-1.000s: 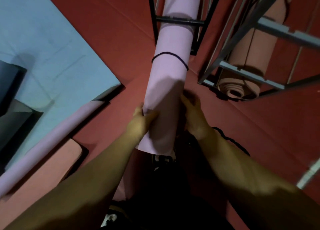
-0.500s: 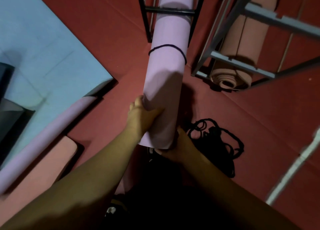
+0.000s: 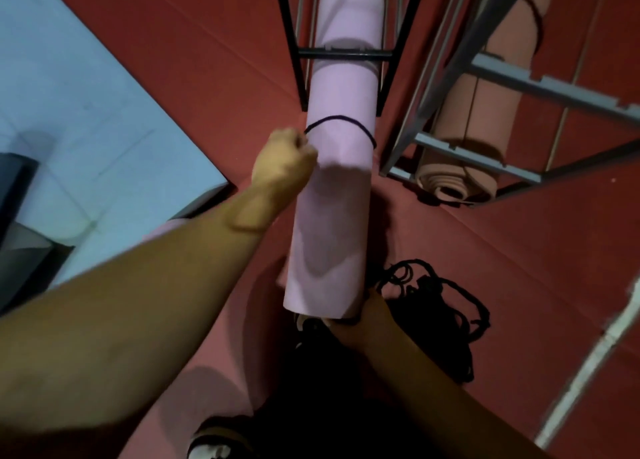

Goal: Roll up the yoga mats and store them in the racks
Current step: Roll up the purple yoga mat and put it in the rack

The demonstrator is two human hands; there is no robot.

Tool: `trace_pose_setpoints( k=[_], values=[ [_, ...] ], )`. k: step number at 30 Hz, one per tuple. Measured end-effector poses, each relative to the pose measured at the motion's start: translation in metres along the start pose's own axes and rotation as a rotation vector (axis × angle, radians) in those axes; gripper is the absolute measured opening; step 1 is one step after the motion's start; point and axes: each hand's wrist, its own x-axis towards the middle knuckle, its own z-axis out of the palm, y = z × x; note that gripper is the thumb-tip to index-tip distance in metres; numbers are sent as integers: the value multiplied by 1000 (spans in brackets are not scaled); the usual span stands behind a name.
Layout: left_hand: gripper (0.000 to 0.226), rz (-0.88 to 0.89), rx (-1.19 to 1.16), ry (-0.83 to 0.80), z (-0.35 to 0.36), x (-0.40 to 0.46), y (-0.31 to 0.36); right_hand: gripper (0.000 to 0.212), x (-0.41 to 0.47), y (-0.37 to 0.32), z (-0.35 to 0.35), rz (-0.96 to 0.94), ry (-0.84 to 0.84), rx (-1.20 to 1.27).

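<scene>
Red floor [image 3: 207, 60]; right hand [image 3: 360, 315] cups lilac mat [image 3: 337, 167] end (left hand [image 3: 282, 162] fisted beside).

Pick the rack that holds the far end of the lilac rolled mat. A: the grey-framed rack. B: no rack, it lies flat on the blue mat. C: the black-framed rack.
C: the lilac rolled mat passes under the crossbar of the black-framed rack, while the grey-framed rack holds a peach rolled mat.

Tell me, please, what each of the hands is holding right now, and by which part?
The right hand supports the rolled lilac yoga mat at its near end. The left hand is fisted beside the mat at its black band; whether it grips the band cannot be told.
</scene>
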Motion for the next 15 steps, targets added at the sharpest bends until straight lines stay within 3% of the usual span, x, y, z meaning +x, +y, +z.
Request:
trace_pose_setpoints(
  k=[5, 12, 15],
  values=[
    [44, 408, 235, 30, -7, 61, 50, 44, 11, 6, -3, -98, -58, -16],
    [73, 244, 499, -107, 5, 115, 63, 31, 14, -8, 1, -72, -84, 63],
    [67, 182, 544, -149, 2, 123, 64, 33, 21, -10, 7, -62, -47, 76]
  ],
)
